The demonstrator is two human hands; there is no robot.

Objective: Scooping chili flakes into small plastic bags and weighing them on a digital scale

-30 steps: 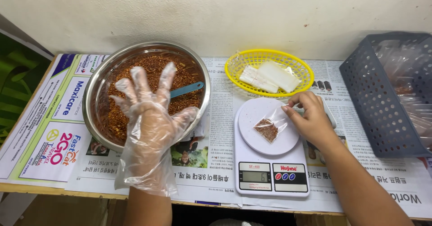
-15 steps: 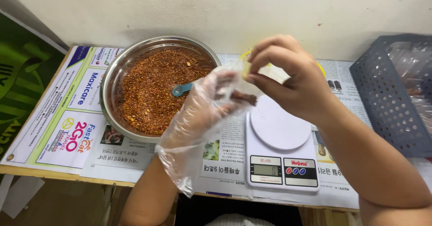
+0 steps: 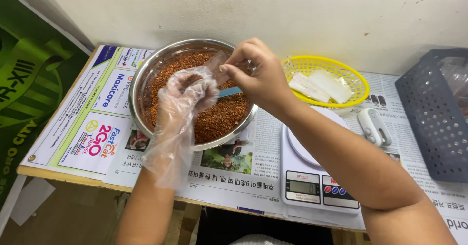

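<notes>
A steel bowl point(image 3: 146, 74) full of red chili flakes point(image 3: 214, 116) sits on newspaper at the left. Over it both hands hold a small clear plastic pouch point(image 3: 218, 68). My left hand point(image 3: 187, 91), in a loose clear plastic glove, grips the pouch's lower part. My bare right hand point(image 3: 256, 74) pinches its top edge. A blue spoon handle point(image 3: 228, 92) lies in the flakes, partly hidden under my right hand. The pouch's contents are hard to see.
A white digital kitchen scale point(image 3: 312, 176) stands at the front right, partly under my right forearm. Behind it sit a yellow basket point(image 3: 351, 77) of white packets, a small white device point(image 3: 374, 126) and a grey perforated basket point(image 3: 431, 113). Newspaper point(image 3: 92, 123) covers the table.
Both hands lifted the small pouch off the scale plate and carried it left over the bowl. The view has shifted left too.
</notes>
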